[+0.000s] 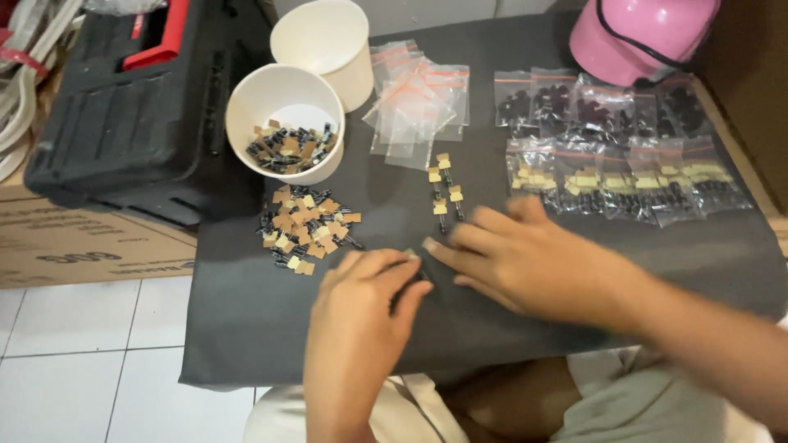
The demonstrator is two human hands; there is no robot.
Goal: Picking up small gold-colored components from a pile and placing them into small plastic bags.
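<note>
Small dark components with tan paper tabs (pixel 305 227) lie heaped on the table (pixel 246 328), just below the paper cup (pixel 284 121) holding more of them. Right of the cup, a short row of them (pixel 444 190) sits beneath empty clear bags (pixel 414 102). The left hand (pixel 361 320) pinches something dark, hard to make out; the right hand (pixel 525 262) lies flat, fingers spread, empty.
</note>
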